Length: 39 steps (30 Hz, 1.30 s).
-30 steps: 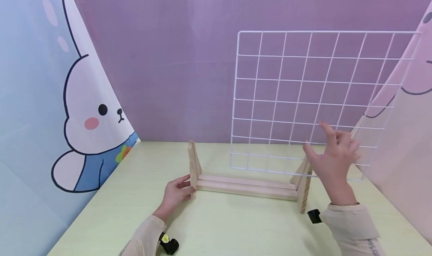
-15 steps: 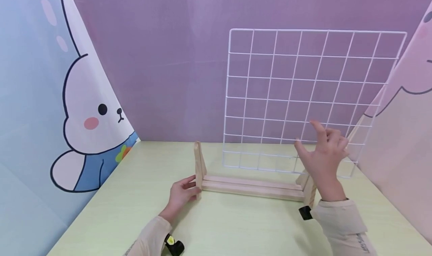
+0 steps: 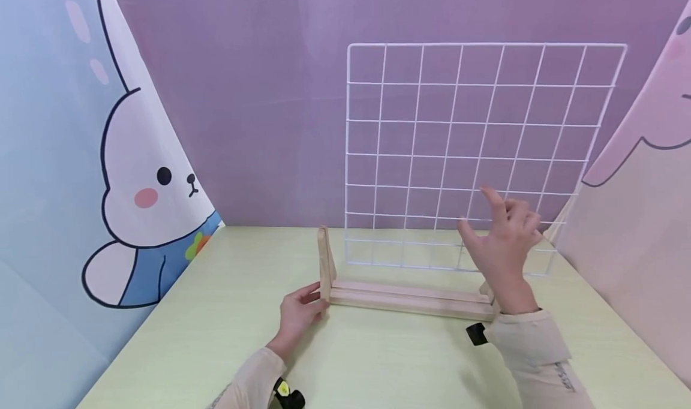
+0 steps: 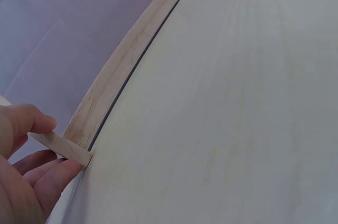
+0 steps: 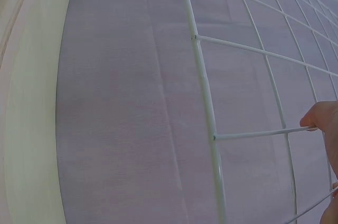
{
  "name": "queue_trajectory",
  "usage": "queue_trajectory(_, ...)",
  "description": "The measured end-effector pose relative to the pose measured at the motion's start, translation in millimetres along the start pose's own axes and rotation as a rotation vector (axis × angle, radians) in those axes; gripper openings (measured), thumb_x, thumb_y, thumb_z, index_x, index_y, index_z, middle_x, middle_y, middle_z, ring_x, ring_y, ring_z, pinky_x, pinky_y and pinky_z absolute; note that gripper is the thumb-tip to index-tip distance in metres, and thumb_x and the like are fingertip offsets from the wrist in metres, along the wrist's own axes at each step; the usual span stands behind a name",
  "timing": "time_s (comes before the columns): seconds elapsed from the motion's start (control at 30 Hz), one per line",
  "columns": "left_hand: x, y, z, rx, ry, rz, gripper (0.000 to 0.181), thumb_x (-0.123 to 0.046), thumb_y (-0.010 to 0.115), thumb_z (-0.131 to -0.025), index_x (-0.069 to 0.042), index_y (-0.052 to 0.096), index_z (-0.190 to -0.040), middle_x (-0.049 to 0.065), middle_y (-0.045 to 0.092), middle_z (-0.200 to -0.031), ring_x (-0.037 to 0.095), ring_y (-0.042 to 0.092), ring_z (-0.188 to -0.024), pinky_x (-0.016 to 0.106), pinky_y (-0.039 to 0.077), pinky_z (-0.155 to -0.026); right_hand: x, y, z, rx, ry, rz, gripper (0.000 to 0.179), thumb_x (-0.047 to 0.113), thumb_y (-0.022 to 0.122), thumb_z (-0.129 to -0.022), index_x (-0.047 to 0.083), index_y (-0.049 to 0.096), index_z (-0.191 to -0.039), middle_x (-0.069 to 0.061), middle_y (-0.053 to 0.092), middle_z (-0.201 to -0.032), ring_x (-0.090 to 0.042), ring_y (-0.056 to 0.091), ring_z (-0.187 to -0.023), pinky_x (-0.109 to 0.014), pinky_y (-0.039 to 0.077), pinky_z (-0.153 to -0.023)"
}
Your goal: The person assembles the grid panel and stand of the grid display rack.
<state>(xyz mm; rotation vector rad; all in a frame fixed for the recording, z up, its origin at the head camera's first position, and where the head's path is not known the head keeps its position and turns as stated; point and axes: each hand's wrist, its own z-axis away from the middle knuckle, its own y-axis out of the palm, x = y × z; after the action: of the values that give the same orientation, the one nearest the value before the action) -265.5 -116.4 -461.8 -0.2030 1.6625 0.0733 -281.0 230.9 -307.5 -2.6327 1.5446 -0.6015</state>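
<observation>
My left hand [image 3: 299, 313] grips the left upright [image 3: 325, 265] of a pale wooden stand, whose long grooved bar [image 3: 410, 301] runs across the table. Seen from the left wrist, the fingers and thumb pinch the upright's end [image 4: 71, 150], beside the bar [image 4: 121, 65]. My right hand [image 3: 504, 247] holds a white wire grid panel [image 3: 421, 84] near its lower right, raised above and behind the stand. In the right wrist view, fingers [image 5: 327, 129] hook the panel's wires [image 5: 203, 71]. My right wrist and sleeve mostly hide the stand's right upright.
The pale yellow table [image 3: 399, 361] spreads around the stand. Behind it hangs a purple cloth [image 3: 243, 127], with a blue rabbit-print panel [image 3: 43, 217] at the left and a pink-and-cream one [image 3: 648, 217] at the right. Each wrist carries a small black camera.
The right hand has carried the grid leftward and slightly up, so it now overlaps more of the stand's span. The left hand and the stand have shifted a little right.
</observation>
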Motion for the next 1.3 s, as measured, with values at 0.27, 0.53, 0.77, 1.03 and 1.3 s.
queue_trajectory(0.27, 0.0, 7.7, 5.5, -0.040, 0.022, 0.009, 0.045, 0.009, 0.070, -0.076, 0.008, 0.067, -0.121, 0.027, 0.070, -0.105, 0.016, 0.067, -0.071, 0.024, 0.056, -0.055, 9, -1, 1.1, 0.035, 0.005, 0.022, 0.058, 0.034, 0.073, -0.078, 0.022, 0.053, -0.131, -0.026, 0.047, -0.105, -0.050, 0.039, -0.099, -0.061, 0.028, -0.074)
queue_trajectory(0.53, 2.9, 15.9, 9.4, -0.034, 0.017, 0.016, 0.042, 0.007, 0.069, -0.077, 0.010, 0.066, -0.120, 0.028, 0.069, -0.109, 0.017, 0.069, -0.072, 0.024, 0.057, -0.056, 11, -1, 2.6, 0.033, 0.001, 0.008, 0.056, 0.033, 0.072, -0.080, 0.021, 0.052, -0.132, -0.026, 0.046, -0.105, -0.050, 0.038, -0.099, -0.061, 0.027, -0.077)
queue_trajectory(0.77, 2.5, 8.2, 2.0, 0.068, 0.001, -0.027, 0.044, 0.006, 0.074, -0.076, 0.009, 0.067, -0.119, 0.027, 0.069, -0.112, 0.014, 0.067, -0.070, 0.027, 0.058, -0.056, 11, 0, 3.7, 0.014, -0.008, 0.005, 0.054, 0.034, 0.069, -0.082, 0.021, 0.052, -0.131, -0.026, 0.045, -0.104, -0.049, 0.037, -0.097, -0.059, 0.028, -0.076)
queue_trajectory(1.03, -1.3, 3.4, -10.1, 0.180, -0.068, -0.008, 0.055, 0.005, 0.075, -0.077, 0.007, 0.060, -0.130, 0.025, 0.064, -0.125, 0.019, 0.068, -0.086, 0.033, 0.060, -0.067, 6, 6, 4.5, -0.034, -0.024, -0.001, 0.052, 0.032, 0.072, -0.081, 0.020, 0.055, -0.128, -0.026, 0.045, -0.102, -0.050, 0.037, -0.095, -0.059, 0.027, -0.075)
queue_trajectory(1.3, 5.4, 3.3, -29.6, 0.291, -0.100, 0.072, 0.067, 0.014, 0.070, -0.075, 0.003, 0.054, -0.139, 0.025, 0.055, -0.138, 0.035, 0.062, -0.115, 0.030, 0.057, -0.080, 3, 10, 3.7, -0.041, -0.031, -0.009, 0.051, 0.033, 0.072, -0.081, 0.020, 0.055, -0.128, -0.025, 0.045, -0.100, -0.049, 0.036, -0.093, -0.059, 0.026, -0.074)
